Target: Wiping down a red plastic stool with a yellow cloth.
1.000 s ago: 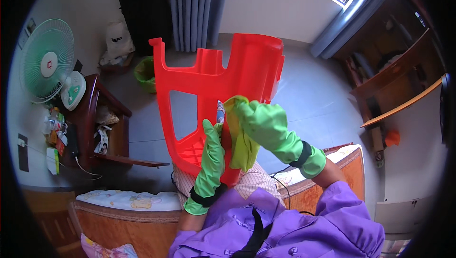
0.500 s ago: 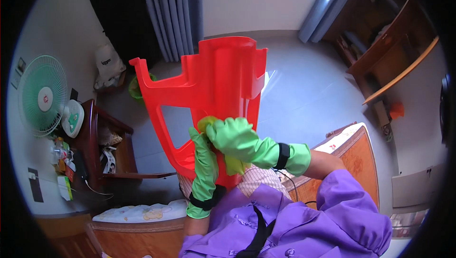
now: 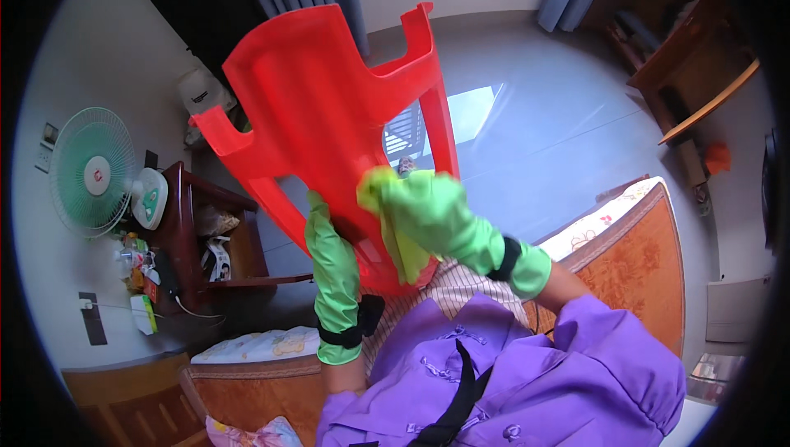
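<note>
A red plastic stool (image 3: 300, 93) lies tipped against my lap, its legs pointing away from me. My left hand (image 3: 333, 241), in a long light-green glove, grips the near part of the stool on its left side; part of the grip is hidden. My right hand (image 3: 428, 212), gloved the same way, is closed on a yellow-green cloth (image 3: 403, 253). The cloth is bunched at the fingers, and one end hangs down over the stool. Part of the cloth touches the red surface beside the right leg. Black straps circle both gloved forearms.
At the left, a green fan (image 3: 95, 175) stands by a dark wooden cabinet (image 3: 185, 225) with bottles and small items nearby. Padded wooden seating (image 3: 625, 258) flanks me on the right, with more behind at lower left. Grey tiled floor (image 3: 527, 118) stretches ahead to blue curtains.
The stool has turned, its broad leg swinging to the left and closer, and another leg now shows on the right. My right hand has shifted slightly right and up with the cloth.
</note>
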### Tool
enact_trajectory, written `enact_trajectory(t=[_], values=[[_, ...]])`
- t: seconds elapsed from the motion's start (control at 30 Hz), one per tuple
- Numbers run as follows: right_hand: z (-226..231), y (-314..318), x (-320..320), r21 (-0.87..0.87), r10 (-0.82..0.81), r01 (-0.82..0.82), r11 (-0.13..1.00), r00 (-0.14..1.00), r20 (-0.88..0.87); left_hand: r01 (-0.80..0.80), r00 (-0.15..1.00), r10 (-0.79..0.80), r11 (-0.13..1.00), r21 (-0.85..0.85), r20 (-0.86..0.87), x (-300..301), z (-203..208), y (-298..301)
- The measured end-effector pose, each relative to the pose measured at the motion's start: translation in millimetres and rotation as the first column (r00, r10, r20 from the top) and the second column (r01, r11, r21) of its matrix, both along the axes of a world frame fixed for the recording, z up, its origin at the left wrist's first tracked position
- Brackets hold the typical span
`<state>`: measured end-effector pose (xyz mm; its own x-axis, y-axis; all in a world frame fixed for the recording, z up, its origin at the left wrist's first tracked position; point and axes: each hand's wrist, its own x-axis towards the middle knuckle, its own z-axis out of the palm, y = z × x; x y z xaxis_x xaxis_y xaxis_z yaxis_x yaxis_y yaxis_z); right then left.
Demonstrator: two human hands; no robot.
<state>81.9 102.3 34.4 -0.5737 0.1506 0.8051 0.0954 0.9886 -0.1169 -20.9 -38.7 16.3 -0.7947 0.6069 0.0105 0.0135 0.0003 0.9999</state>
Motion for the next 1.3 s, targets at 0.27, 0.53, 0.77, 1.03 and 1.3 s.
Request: enact_trajectory(t=[0.27, 0.53, 0.77, 1.03, 1.3], values=[[90.8, 38.2, -85.9, -0.141, 0.064, -0.078, 0.987, 0.992, -0.106, -0.138, 0.982, 0.108, 0.97, 0.202, 0.152, -31.7, -8.5, 11.5], [30.7, 10.8, -76.2, -0.201, 0.024, -0.003, 0.98, 0.994, 0.103, -0.12, 0.95, 0.029, 0.953, 0.278, 0.31, -65.1, 12.3, 17.7], [-25.9, -14.8, -16.3, -0.181, 0.005, 0.036, 0.983, 0.976, 0.219, -0.106, 0.991, 0.096, 0.989, -0.105, -0.093, -64.6, 20.9, 27.3], [-60.0, -18.0, 31.5, -0.189, 0.148, -0.104, 0.976, 0.961, 0.233, -0.176, 0.984, 0.18, 0.971, -0.163, 0.013, -58.5, 34.2, 38.6], [-50.3, -5.6, 28.0, -0.113, 0.193, -0.169, 0.979, 0.948, 0.253, -0.099, 0.988, 0.104, 0.994, -0.047, 0.116, -66.5, 14.5, 29.6]])
